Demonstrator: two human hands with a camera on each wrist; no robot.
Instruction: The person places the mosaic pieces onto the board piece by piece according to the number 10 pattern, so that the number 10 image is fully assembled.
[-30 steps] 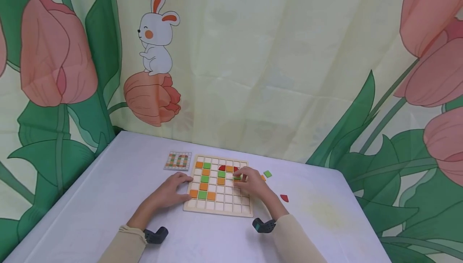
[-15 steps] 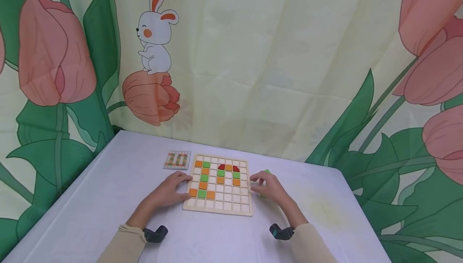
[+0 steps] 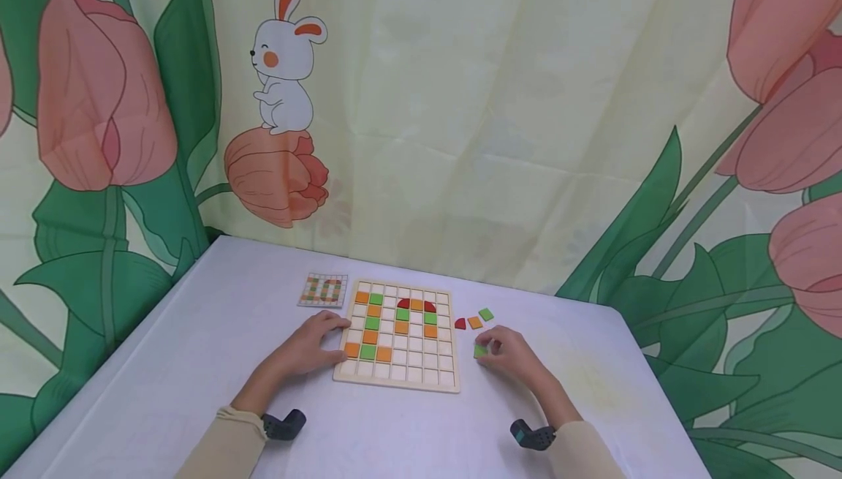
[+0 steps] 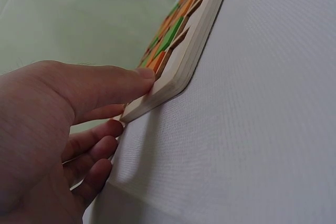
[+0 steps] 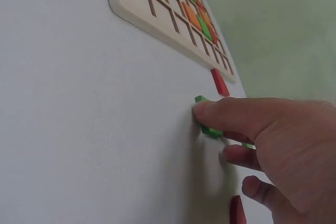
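Observation:
A wooden grid board (image 3: 421, 377) lies on the table, with orange, green and red pieces set in some of its cells. At its left edge rests my left hand (image 3: 305, 347), fingers spread; in the left wrist view the thumb (image 4: 118, 83) lies on the rim near a corner. Right of the board, my right hand (image 3: 516, 356) pinches a green square tile (image 5: 211, 131) between thumb and fingers, low over the tabletop. Beyond that hand lie a red quarter-round piece (image 3: 460, 324), an orange tile (image 3: 475, 323) and another green tile (image 3: 486, 314).
A small printed card (image 3: 323, 290) with a coloured grid pattern lies left of the board's far corner. Another red piece (image 5: 237, 211) shows below the right hand in the right wrist view. A curtain (image 3: 447, 135) with tulips and a rabbit hangs behind the white table (image 3: 395, 435).
My right hand has left the board, moved right and taken hold of a green tile on the table. A green and an orange tile now show in the board's right column. The left hand stays put.

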